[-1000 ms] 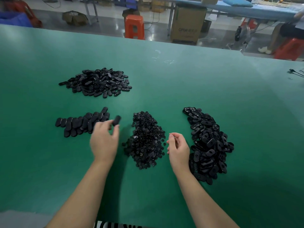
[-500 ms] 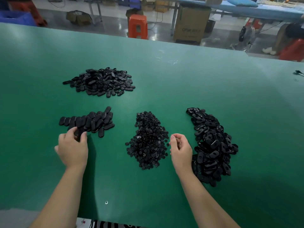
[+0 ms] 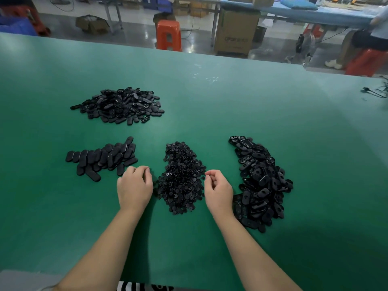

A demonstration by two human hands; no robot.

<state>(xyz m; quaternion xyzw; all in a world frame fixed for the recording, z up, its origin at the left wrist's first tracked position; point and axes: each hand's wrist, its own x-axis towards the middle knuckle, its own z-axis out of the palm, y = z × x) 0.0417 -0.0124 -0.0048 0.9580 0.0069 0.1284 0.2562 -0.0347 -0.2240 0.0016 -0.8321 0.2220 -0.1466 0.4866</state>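
Observation:
Four heaps of black plastic parts lie on the green table. Glossy oval parts are heaped at the back left, and matte oval parts lie in overlapping rows at the near left. Small round parts form the middle heap, and oval shells with holes form the right heap. My left hand hovers at the middle heap's left edge, fingers loosely curled, with nothing visible in it. My right hand sits between the middle and right heaps, thumb and fingers curled together; whether it holds a part is hidden.
Beyond the table's far edge stand an orange stool and a cardboard box. A seated person is at the back right beside a blue table. A black cable lies at the table's right edge.
My left hand set an oval part on the matte rows, touched their near edge, then moved right to the middle heap. My right hand has stayed in place.

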